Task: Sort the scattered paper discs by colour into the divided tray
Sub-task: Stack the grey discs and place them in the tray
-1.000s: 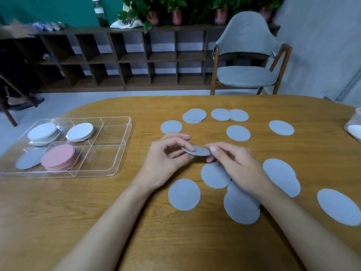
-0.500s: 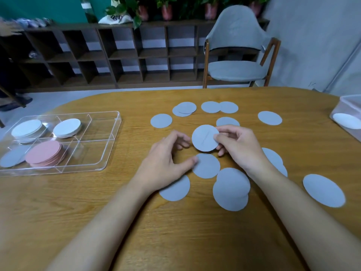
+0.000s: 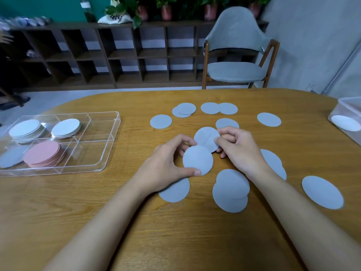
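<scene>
Left hand pinching one grey disc, right hand pinching another disc, both over the table.

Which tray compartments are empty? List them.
The two right-hand compartments of the tray are empty: only wood shows through. The others hold white discs, a second white stack, pink discs and grey discs.
</scene>
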Action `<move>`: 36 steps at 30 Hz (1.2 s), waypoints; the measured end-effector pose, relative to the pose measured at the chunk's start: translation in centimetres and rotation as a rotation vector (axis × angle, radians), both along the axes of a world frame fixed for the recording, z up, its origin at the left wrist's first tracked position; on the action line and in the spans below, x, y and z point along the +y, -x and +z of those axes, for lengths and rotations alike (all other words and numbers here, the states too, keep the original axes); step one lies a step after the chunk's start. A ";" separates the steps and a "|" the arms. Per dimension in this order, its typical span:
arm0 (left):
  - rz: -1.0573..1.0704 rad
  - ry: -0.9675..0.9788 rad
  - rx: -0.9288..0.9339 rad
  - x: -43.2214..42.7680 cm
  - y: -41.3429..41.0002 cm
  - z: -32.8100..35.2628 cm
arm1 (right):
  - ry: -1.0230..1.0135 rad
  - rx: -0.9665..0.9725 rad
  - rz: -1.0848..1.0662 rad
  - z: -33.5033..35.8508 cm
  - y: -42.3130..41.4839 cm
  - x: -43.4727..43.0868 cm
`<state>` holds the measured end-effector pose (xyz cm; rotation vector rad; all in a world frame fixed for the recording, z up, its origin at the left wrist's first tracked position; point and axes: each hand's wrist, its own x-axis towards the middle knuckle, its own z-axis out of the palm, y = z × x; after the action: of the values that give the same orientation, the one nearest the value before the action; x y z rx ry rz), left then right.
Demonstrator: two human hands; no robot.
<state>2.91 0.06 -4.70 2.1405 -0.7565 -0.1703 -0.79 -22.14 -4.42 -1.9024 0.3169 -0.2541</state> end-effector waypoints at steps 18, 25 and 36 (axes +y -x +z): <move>0.103 0.203 -0.278 0.2 -0.6 -0.5 | -0.244 0.033 0.218 0.5 0.3 1.0; 0.010 0.076 -0.307 0.1 -0.3 -0.5 | -0.364 0.032 0.267 0.7 0.2 1.2; -0.051 -0.074 -0.063 2.3 -1.5 1.1 | 0.011 -0.017 0.192 -0.4 0.3 0.9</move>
<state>4.41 2.34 -3.64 2.2066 -0.8543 -0.1612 -1.06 -21.28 -4.79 -1.9255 0.1201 -0.1429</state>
